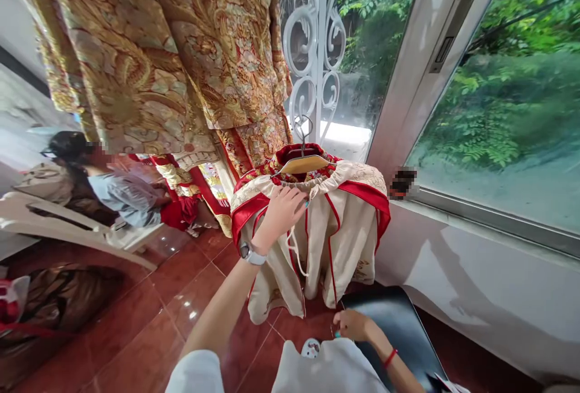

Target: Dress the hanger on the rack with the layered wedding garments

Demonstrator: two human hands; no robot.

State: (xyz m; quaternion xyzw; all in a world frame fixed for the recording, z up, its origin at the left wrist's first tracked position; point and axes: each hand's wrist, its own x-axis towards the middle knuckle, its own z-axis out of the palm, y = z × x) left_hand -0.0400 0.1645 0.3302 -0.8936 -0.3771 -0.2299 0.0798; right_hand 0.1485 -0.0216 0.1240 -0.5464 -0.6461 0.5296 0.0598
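Fabric hides most of the wooden hanger [304,165]; only its curved bar and wire hook show above the cream-and-red garment [317,230] draped on it, in front of the white window grille [317,49]. One left hand [281,212] rests on the gathered neckline, fingers curled into the cloth. One right hand [353,323] sits low beside a black stool [394,326], fingers loosely bent, gripping nothing I can make out. Two gold brocade robes [149,61] hang behind. A seated person [104,188] is well apart, with open tiled floor [149,320] between.
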